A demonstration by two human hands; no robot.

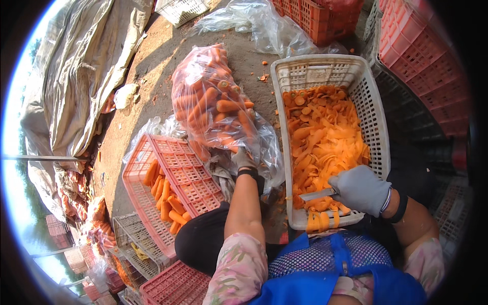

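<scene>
Right of centre in the frame, the right hand has fingers clamped on a blade over peelings, while the left hand, finger state unclear, meets the carrot bag at upper centre.

Bright daylight — left rim overexposed | glare on plastic bag | edges bowed, corners black

No legible text, no readable labels, brands, numbers or signs on anything.

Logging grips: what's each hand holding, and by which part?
Right hand: a flat silver-bladed tool, by its covered end. Left hand: at the clear plastic carrot bag; hold unclear.
</scene>
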